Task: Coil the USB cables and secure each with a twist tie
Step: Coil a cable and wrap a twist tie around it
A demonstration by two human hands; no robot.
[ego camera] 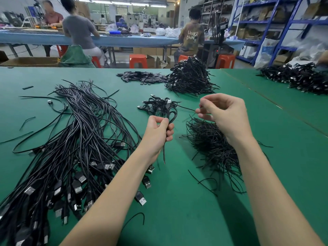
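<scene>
Left hand (pixel 158 132) grips the folded black USB cable (pixel 170 113) upright, silver plug pointing up, loose end hanging down; right hand (pixel 223 114) pinches a thin black twist tie (pixel 186 108) pointing leftwards.

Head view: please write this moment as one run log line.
left hand: holds coiled cable | right hand: pinches twist tie | tie not on
</scene>
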